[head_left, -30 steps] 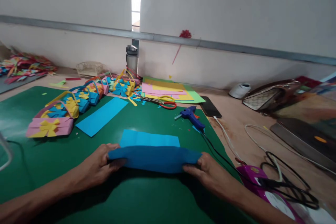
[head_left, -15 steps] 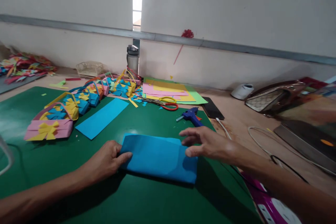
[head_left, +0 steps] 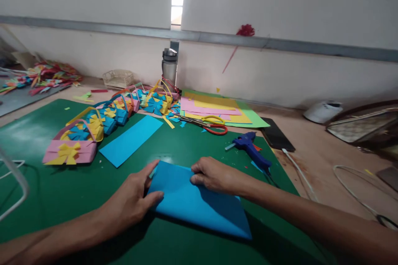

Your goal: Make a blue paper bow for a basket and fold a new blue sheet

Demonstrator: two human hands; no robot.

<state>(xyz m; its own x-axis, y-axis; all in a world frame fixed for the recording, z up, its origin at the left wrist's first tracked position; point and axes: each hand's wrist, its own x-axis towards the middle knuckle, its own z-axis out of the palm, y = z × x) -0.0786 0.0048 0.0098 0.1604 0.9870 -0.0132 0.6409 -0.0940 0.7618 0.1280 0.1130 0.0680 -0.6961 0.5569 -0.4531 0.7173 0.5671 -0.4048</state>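
A folded sheet of blue paper (head_left: 199,207) is held just above the green mat (head_left: 93,198), its long fold toward me. My left hand (head_left: 141,194) grips its left end, thumb on the front face and fingers behind. At the top edge, near the middle, my right hand (head_left: 211,174) pinches the paper between thumb and curled fingers. A flat blue paper strip (head_left: 132,140) lies beyond my left hand. Past my right hand rests a blue glue gun (head_left: 250,147). Scissors (head_left: 214,126) with red and yellow handles lie farther back.
Small paper baskets with bows (head_left: 73,151) line the left side. Coloured paper sheets (head_left: 217,107) are stacked at the back, near a bottle (head_left: 169,68). A phone (head_left: 276,134) with a white cable (head_left: 300,169) lies at the right. A white cable bends in at the left.
My right hand has moved left from the paper's right end and closed on its top edge. The paper's right end has tipped down. The view has swung to the right.
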